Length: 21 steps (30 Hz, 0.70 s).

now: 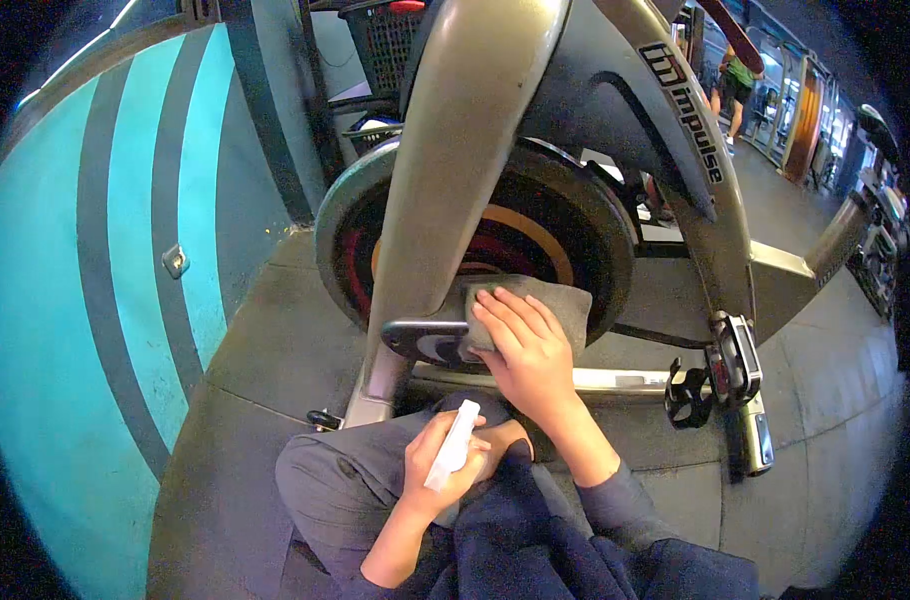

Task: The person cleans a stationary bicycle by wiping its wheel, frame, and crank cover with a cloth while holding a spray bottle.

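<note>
My right hand (525,352) presses a grey cloth (567,300) flat against the lower part of a spin bike's flywheel (585,215), beside the grey front fork (455,150). Held lower, above my bent knee (340,480), my left hand (427,492) grips a small white spray bottle (455,440), tilted, apart from the bike.
The bike's pedal (737,360) and a black strap cage (687,392) hang at the right. A teal striped wall (95,300) curves along the left. A dark basket (385,45) stands behind the bike. Far back right, a person in green (740,80) walks among other machines. The floor is grey rubber matting (275,350).
</note>
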### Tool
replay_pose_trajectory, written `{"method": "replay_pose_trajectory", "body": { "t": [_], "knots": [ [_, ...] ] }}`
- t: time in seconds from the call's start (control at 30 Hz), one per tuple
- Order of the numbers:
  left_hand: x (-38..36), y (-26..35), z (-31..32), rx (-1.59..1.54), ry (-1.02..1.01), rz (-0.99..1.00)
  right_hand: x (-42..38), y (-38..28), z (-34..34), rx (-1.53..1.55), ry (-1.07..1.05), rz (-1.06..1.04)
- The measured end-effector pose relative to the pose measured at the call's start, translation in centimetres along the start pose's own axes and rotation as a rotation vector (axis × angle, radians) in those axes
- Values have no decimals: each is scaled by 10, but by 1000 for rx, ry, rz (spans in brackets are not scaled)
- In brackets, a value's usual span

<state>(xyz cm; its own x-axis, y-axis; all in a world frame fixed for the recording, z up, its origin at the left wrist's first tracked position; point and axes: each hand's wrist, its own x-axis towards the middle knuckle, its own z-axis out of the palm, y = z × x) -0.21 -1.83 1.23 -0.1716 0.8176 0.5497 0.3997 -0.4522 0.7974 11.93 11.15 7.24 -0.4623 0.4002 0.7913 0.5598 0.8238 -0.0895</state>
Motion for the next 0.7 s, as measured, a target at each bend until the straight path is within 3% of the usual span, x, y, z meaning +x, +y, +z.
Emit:
{"method": "replay_pose_trajectory", "body": {
  "t": [0.2, 0.27, 0.33, 0.37, 0.4, 0.5, 0.6, 0.7],
  "knots": [
    [1, -1, 1, -31, 24, -24, -40, 16, -34, 275, -49, 36],
    [1, 0, 2, -3, 12, -10, -64, 24, -44, 1133, -336, 471],
    [-3, -4, 6, -10, 24, -18, -90, 29, -46, 1388, -372, 632],
    [-2, -5, 8, -15, 42, -22, -120, 37, -36, 1366, -327, 853],
    [-1, -4, 9, -11, 37, -26, -133, 41, -31, 1372, -325, 858],
    [2, 1, 14, 21, 16, -31, -156, 50, -20, 1565, 144, 1299],
    [7, 5, 19, 60, 6, -54, -149, 58, -23, 1770, 323, 1392],
    [11, 10, 23, 138, -43, -45, -153, 65, -17, 1821, 348, 1286]
  ]
}}
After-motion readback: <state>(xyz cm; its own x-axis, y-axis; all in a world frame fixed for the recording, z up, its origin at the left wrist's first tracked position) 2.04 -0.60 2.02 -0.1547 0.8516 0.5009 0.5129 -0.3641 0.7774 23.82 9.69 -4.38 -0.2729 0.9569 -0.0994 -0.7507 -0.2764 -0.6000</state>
